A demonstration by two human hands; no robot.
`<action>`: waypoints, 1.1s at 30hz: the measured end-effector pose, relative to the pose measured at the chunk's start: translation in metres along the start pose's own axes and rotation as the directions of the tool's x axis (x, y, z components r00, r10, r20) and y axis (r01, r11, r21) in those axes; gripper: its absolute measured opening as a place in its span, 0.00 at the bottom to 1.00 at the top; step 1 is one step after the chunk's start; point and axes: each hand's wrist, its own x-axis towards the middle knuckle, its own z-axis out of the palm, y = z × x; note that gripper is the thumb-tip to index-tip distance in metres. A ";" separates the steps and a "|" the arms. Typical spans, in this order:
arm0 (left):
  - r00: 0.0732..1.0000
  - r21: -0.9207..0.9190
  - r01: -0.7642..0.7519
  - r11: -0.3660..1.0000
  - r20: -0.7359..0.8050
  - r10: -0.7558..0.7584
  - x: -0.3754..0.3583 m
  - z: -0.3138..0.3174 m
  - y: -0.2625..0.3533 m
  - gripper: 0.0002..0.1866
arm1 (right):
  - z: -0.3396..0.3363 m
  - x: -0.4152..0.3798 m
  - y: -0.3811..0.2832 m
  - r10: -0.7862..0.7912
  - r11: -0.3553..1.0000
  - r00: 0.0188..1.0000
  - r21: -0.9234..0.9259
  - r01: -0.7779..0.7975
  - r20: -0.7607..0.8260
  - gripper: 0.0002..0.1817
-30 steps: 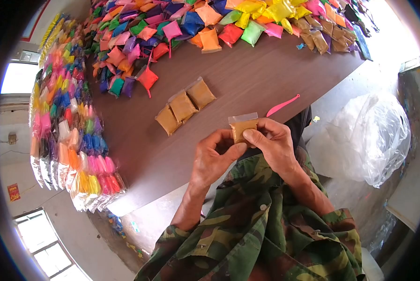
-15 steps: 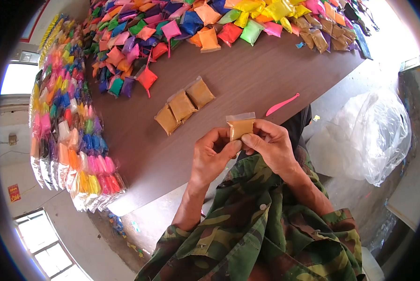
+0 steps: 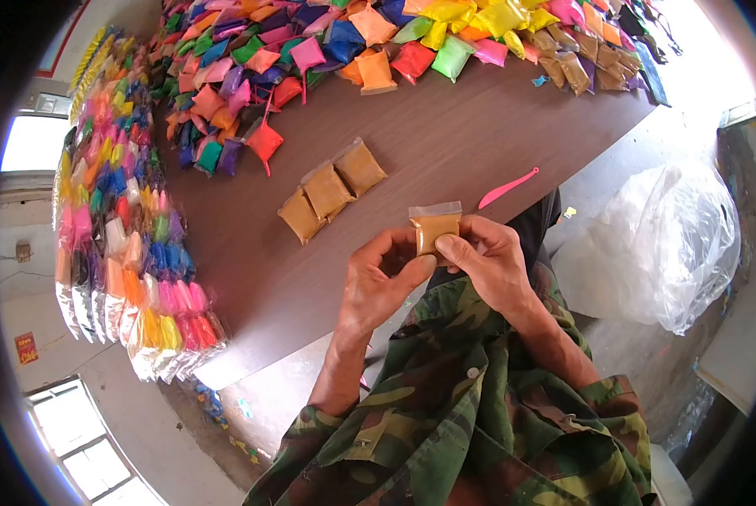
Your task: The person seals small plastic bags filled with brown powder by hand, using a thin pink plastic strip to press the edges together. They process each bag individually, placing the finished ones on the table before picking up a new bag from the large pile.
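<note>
Between my two hands, just off the table's front edge, is a small clear bag of brown clay [image 3: 436, 226], upright with its flat seal strip on top. My left hand [image 3: 384, 278] pinches its lower left side with thumb and fingers. The thumb of my right hand [image 3: 492, 263] presses on the bag's front near the lower right, its fingers curled behind. Beyond my hands, three similar brown bags [image 3: 328, 191] lie touching in a slanted row on the table. A pink plastic knife [image 3: 508, 188] rests on the table to the right.
Colourful filled bags [image 3: 310, 51] are heaped along the back of the brown table [image 3: 445, 126]. Clear packs of many colours [image 3: 133, 236] are stacked at the left edge. On the right, a large clear plastic bag [image 3: 664, 244] stands on the floor beside the table.
The right thumb has shifted slightly up the bag's front, and the bag is turned a little more toward me. The things on the table have stayed put.
</note>
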 end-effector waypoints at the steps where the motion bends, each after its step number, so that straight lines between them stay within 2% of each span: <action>1: 1.000 -0.007 0.010 1.000 -0.004 -0.010 0.000 -0.001 0.000 0.09 | 0.001 0.000 0.001 -0.018 1.000 1.000 0.011 0.018 0.007 0.12; 3: 0.999 -0.024 0.031 0.999 -0.010 -0.031 0.001 -0.004 0.000 0.10 | 0.002 -0.002 0.004 -0.052 0.998 0.998 0.031 0.052 0.018 0.11; 6: 0.999 -0.083 0.036 0.996 -0.012 -0.037 0.001 -0.003 0.000 0.10 | -0.001 -0.002 0.003 -0.004 1.000 0.999 -0.029 0.006 0.043 0.11; 9: 0.999 0.049 -0.019 0.999 -0.037 0.021 0.001 -0.006 -0.008 0.09 | 0.004 -0.003 -0.005 -0.024 0.999 0.999 -0.044 0.026 0.039 0.11; 12: 1.000 0.026 -0.014 1.000 -0.025 0.015 0.001 -0.001 -0.001 0.09 | 0.004 -0.003 -0.008 0.004 1.000 1.000 0.016 -0.005 0.016 0.11; 15: 1.000 0.048 0.012 0.999 -0.005 -0.012 0.002 -0.002 -0.005 0.09 | -0.002 0.001 0.003 -0.050 0.999 0.999 0.002 0.050 0.013 0.10; 18: 0.997 -0.066 0.051 0.997 -0.052 -0.054 0.003 0.007 -0.001 0.10 | 0.002 0.001 0.004 -0.074 0.994 0.997 0.079 0.074 -0.005 0.10; 21: 1.000 -0.043 0.023 0.999 -0.016 -0.024 0.004 0.001 -0.007 0.10 | 0.001 0.001 0.007 -0.079 0.997 0.997 0.022 0.079 -0.004 0.10; 24: 0.998 0.106 -0.049 0.993 -0.023 0.052 0.006 -0.002 -0.012 0.10 | -0.001 0.002 0.003 -0.064 0.991 0.998 -0.114 0.064 0.000 0.09; 27: 0.997 0.090 -0.050 0.995 -0.049 0.055 0.006 0.002 -0.010 0.10 | 0.002 0.002 -0.002 -0.087 0.994 0.996 -0.071 0.086 -0.003 0.09; 30: 0.995 -0.062 0.042 0.997 -0.090 -0.047 0.006 0.008 -0.005 0.11 | -0.002 0.005 0.004 -0.068 0.997 0.998 -0.037 0.068 -0.003 0.09; 33: 0.990 -0.019 0.088 0.996 -0.106 -0.090 0.005 0.004 -0.004 0.12 | 0.001 0.003 0.004 -0.012 1.000 1.000 -0.005 0.012 0.010 0.09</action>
